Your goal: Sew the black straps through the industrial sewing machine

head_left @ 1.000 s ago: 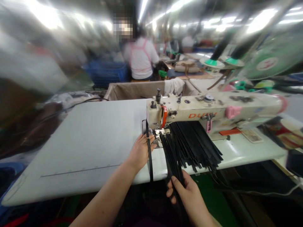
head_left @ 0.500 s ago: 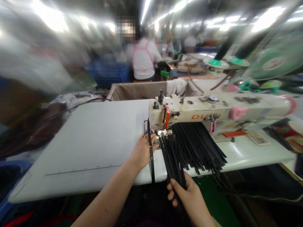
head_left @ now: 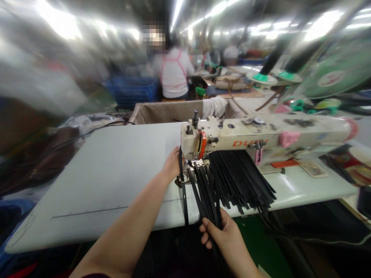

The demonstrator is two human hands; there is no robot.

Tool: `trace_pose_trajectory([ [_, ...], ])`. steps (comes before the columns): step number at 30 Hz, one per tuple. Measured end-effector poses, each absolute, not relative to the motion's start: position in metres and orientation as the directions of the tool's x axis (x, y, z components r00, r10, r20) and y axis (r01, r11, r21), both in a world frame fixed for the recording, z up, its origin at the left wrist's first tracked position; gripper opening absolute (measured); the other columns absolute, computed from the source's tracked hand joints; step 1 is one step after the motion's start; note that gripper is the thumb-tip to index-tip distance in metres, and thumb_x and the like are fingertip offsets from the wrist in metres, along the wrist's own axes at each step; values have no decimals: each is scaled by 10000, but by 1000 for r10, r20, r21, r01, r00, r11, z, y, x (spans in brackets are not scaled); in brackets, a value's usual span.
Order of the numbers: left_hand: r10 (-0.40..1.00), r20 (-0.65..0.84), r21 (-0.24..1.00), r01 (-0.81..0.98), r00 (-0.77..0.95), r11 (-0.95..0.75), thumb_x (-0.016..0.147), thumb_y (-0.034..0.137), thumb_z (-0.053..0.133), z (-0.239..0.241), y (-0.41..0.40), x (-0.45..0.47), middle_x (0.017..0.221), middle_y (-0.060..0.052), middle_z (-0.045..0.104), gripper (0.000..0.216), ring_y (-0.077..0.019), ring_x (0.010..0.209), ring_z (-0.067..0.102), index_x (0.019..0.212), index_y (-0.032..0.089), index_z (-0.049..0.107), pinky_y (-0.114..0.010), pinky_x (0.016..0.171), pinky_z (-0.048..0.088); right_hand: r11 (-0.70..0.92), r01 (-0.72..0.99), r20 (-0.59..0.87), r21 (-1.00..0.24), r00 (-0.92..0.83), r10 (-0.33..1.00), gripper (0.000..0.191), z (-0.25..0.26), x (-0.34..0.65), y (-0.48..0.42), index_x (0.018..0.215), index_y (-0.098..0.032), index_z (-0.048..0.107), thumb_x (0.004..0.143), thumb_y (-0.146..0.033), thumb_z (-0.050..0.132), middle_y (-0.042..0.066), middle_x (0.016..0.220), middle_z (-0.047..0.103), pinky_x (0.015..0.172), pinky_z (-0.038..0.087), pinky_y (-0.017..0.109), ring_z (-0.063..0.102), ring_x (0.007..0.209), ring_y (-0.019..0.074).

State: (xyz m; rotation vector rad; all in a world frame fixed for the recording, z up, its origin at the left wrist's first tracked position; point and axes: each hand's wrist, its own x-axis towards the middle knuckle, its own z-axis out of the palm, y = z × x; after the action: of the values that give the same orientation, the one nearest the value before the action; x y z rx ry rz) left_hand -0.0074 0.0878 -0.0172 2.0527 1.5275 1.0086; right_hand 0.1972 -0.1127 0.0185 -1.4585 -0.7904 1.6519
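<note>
A cream sewing machine [head_left: 261, 135] stands on the white table [head_left: 110, 173]. My left hand [head_left: 173, 164] reaches to the machine's needle end, its fingers on a single black strap [head_left: 184, 200] that runs down over the table's front edge. The fingertips are hidden by the machine head. A thick sheaf of black straps [head_left: 240, 181] fans out under the machine arm. My right hand [head_left: 220, 231] is closed round a few of these straps at the table's front edge.
A fabric-lined bin [head_left: 168, 110] sits behind the table. A person in a white shirt with pink apron straps [head_left: 174, 73] works beyond it, beside a blue crate [head_left: 130, 90]. A green fan [head_left: 333, 77] stands at the right. Dark material [head_left: 37, 158] lies left of the table.
My left hand has slid forward along the single strap toward the needle. My right hand has shifted slightly left with its straps.
</note>
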Motion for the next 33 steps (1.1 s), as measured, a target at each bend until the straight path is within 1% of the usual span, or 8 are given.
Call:
trace_pose_trajectory([
  [7, 956, 247, 784, 549, 155, -291, 821, 318, 710, -6, 106, -4, 1170, -96, 749, 311, -323, 1128, 673, 1097, 177, 735, -457, 1049, 540, -481, -143, -487, -865, 7, 873, 534, 23, 194, -108, 852, -202, 562, 646, -581, 876, -7, 635, 722, 408, 467, 222, 623, 422, 124],
  [12, 954, 276, 808, 511, 115, -295, 774, 237, 699, -7, 108, -2, 1146, -82, 755, 228, -325, 1125, 677, 989, 186, 753, -427, 1036, 546, -473, -152, -481, -868, 16, 877, 505, 25, 190, -105, 854, -207, 570, 669, -569, 871, -9, 643, 721, 435, 504, 243, 640, 438, 138],
  [16, 969, 238, 851, 468, 60, -238, 736, 172, 702, -5, 106, 2, 1021, -85, 773, 141, -320, 1043, 699, 874, 170, 733, -414, 941, 591, -472, -164, -481, -866, 18, 876, 507, 23, 189, -104, 870, -204, 569, 678, -564, 868, -10, 642, 717, 441, 518, 245, 650, 453, 143],
  [19, 975, 223, 865, 464, -14, -191, 709, 143, 716, -3, 104, 4, 956, -107, 780, 128, -348, 1004, 694, 837, 148, 717, -442, 889, 597, -471, -162, -481, -867, 23, 877, 497, 23, 189, -103, 878, -200, 566, 691, -552, 863, -2, 650, 725, 442, 527, 242, 658, 462, 143],
  [21, 971, 237, 845, 499, -30, -191, 710, 138, 707, -3, 104, 5, 955, -106, 781, 123, -365, 1014, 690, 830, 158, 718, -471, 918, 581, -476, -159, -487, -865, 32, 873, 497, 22, 188, -102, 868, -200, 566, 685, -551, 867, 4, 655, 732, 439, 531, 241, 664, 465, 146],
  [25, 948, 317, 765, 588, 10, -262, 757, 140, 660, -8, 102, 5, 1071, -85, 774, 154, -351, 1087, 681, 882, 187, 736, -492, 1056, 513, -479, -172, -493, -860, 44, 869, 514, 22, 186, -102, 855, -202, 565, 661, -563, 875, 2, 639, 729, 427, 531, 239, 665, 460, 149],
  [28, 944, 330, 739, 614, 28, -276, 788, 172, 658, -12, 102, 3, 1073, -91, 771, 151, -345, 1106, 677, 914, 188, 738, -471, 1036, 526, -478, -184, -493, -859, 45, 869, 519, 21, 186, -102, 853, -203, 559, 654, -562, 877, -1, 638, 728, 429, 536, 237, 670, 467, 149],
  [33, 978, 208, 867, 466, -20, -175, 810, 233, 660, -10, 103, 3, 1024, -88, 765, 159, -327, 1098, 678, 951, 193, 722, -424, 957, 567, -467, -197, -483, -862, 39, 875, 519, 19, 186, -101, 862, -203, 550, 661, -560, 869, -4, 638, 728, 422, 532, 236, 670, 465, 148],
])
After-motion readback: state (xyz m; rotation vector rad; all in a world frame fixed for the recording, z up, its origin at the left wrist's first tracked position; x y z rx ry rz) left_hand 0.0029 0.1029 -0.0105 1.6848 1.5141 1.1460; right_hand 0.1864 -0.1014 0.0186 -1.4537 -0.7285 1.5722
